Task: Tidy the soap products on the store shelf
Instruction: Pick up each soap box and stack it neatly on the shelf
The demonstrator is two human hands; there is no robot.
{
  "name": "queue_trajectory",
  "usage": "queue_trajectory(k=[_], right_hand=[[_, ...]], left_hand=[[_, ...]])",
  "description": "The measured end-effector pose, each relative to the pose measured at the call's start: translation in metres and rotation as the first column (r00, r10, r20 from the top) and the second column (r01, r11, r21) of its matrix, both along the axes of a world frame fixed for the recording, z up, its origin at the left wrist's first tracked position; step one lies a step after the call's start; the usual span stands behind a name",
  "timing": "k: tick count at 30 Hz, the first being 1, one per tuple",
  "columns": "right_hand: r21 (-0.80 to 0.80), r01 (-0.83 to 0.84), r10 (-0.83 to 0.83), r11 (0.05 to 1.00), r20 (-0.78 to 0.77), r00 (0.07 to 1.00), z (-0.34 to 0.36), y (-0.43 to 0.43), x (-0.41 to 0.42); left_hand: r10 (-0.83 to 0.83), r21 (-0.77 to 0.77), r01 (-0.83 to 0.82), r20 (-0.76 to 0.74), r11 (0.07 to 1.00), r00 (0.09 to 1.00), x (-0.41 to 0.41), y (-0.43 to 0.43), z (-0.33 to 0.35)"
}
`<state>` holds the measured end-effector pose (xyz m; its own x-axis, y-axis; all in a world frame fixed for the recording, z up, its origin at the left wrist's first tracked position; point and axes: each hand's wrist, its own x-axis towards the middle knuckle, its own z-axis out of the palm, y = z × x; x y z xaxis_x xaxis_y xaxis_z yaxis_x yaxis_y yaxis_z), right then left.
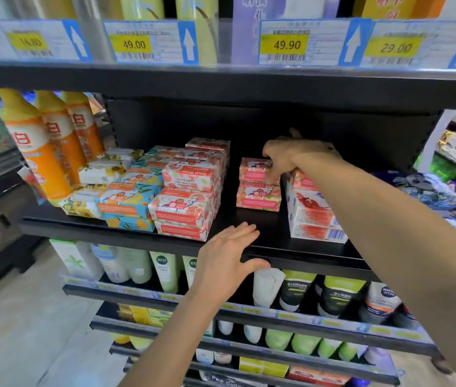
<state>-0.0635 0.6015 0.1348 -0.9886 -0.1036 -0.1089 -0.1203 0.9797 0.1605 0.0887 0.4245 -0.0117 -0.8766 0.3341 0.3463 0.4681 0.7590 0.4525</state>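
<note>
The right hand [285, 159] reaches deep toward the back edge of the black shelf [252, 219], fingers curled down over the right end of the top pink box [254, 166]. Its thumb is hidden behind the hand, so how firm the grasp is cannot be told. That box lies on a second pink box [257, 197]; the stack of two stands alone mid-shelf, well back from the front edge. The right forearm crosses the white-and-red boxes [309, 216] near the right end of the shelf and covers their tops. Two layers show at the front; the rest cannot be counted. The left hand [226, 258] is released, fingers straight and spread, palm down over the front edge of the shelf, holding nothing. Whether it touches the board is unclear.

Toward the left end stands a block of Goat Soap boxes [186, 208], three layers at its front, with rows behind that hide one another. Next come teal boxes [129, 203], then yellow-flowered packs [101, 171], both too overlapped to count. Three orange bottles [36, 155] stand at the left end, their tops cut off by the shelf above. On that upper shelf's front edge four price tags [134, 44] read 16.80, 49.00, 49.90 and 29.00; a fifth at the far left is cut off and blurred. Tubes [295, 291] on the lower shelf are partly hidden by the left arm.
</note>
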Motion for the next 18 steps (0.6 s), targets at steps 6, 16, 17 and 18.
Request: queue_trajectory(k=[6, 16, 17, 18], right_hand=[[-0.028, -0.055, 0.052, 0.998, -0.110, 0.993, -0.005, -0.001, -0.002], [-0.351, -0.323, 0.118, 0.879, -0.496, 0.860, -0.002, 0.004, 0.133], [-0.379, -0.376, 0.131, 0.846, -0.534, 0.835, -0.009, 0.007, 0.147], [-0.405, -0.419, 0.140, 0.812, -0.563, 0.815, -0.018, 0.010, 0.161]], left_hand=[[-0.016, -0.023, 0.016, 0.021, 1.000, 1.000, 0.001, 0.000, 0.004], [-0.080, 0.193, 0.054, 0.126, 0.980, 0.989, 0.008, -0.005, 0.010], [-0.105, 0.307, 0.047, 0.175, 0.951, 0.979, 0.011, -0.006, 0.013], [-0.132, 0.421, 0.030, 0.217, 0.906, 0.967, 0.015, -0.009, 0.016]])
